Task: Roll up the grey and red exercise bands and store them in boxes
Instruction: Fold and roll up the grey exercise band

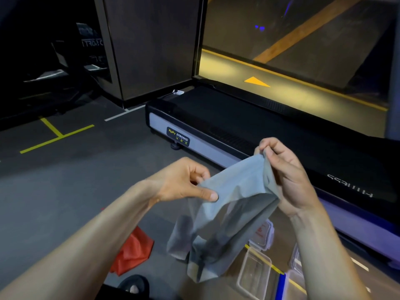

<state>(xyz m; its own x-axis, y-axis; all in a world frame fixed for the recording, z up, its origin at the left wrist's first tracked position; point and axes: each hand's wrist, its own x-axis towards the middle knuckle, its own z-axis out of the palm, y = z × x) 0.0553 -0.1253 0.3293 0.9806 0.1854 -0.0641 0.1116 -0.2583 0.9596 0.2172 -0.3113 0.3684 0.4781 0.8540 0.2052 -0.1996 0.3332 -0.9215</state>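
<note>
While both hands hold it up in the head view, the grey band [229, 204] hangs in loose folds over the floor [65, 191], not yet rolled. The left hand [184, 180] pinches one upper corner between thumb and fingers; the right hand [285, 176] grips the other corner, higher and nearer the treadmill [238, 126]. Below, the red band [132, 252] lies crumpled on the floor, untouched, under the left forearm. Clear boxes [253, 276] sit open on the floor to the right, just beside the hanging end of the grey one, and look empty. This seems to be the straightening step before rolling. Next, the band likely needs to be flattened along its length, then wound tightly from one end so the roll fits a box.
</note>
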